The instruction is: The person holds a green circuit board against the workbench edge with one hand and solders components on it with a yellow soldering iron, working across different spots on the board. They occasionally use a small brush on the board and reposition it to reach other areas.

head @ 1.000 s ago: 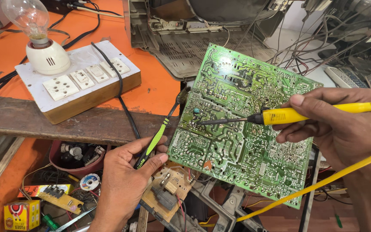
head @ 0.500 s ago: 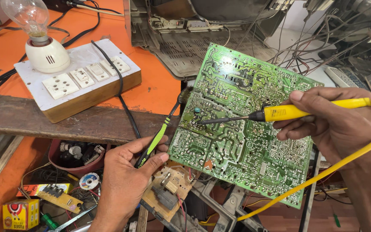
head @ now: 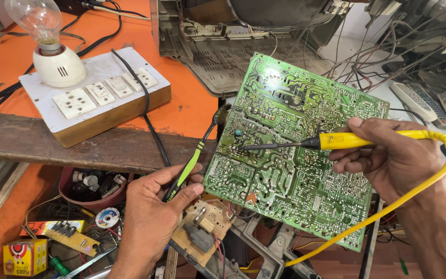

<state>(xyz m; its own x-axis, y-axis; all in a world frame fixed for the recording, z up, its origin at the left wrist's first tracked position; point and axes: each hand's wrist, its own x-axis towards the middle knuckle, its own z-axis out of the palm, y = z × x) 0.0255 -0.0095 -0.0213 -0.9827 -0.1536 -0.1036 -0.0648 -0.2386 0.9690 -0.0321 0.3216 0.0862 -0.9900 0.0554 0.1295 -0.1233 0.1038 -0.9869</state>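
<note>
A green circuit board stands tilted with its solder side toward me. My right hand grips a yellow soldering iron; its dark tip touches the board near the left middle. My left hand holds a green-and-black brush-like tool whose far end rests at the board's left edge.
A wooden switch board with sockets and a clear bulb sits on the orange bench at left. An opened television chassis lies behind the board. A red bowl of parts, a small yellow box and loose components lie below.
The soldering iron tip has shifted slightly on the board. My left hand and its tool stay where they were.
</note>
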